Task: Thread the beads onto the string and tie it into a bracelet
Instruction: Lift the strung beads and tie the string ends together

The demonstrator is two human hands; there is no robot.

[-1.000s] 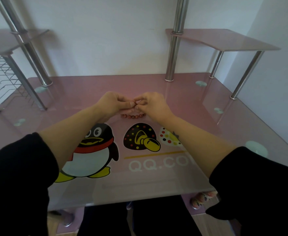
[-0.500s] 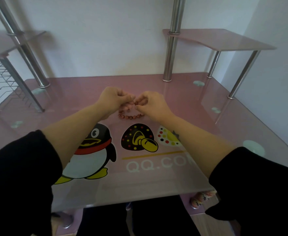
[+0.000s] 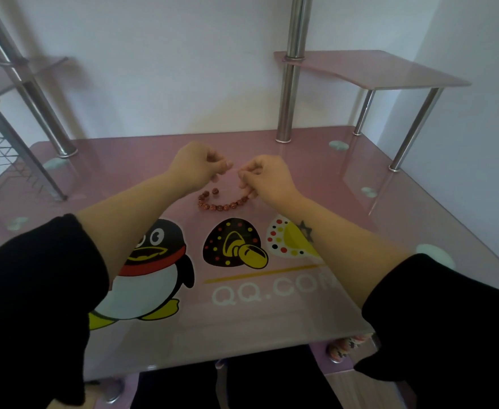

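Tying step, we reckon: the beads point(image 3: 224, 205) lie in a curve on the pink desk point(image 3: 118, 178), just below and between the hands. Left hand point(image 3: 196, 166) and right hand point(image 3: 267, 175) hover above it, fingers curled tight, and we judge each is pinching an end of the string, which is too thin to see. One loose bead point(image 3: 215, 191) seems to sit apart inside the curve. Next move: cross the ends and pull the knot snug, keeping tension so nothing slides off
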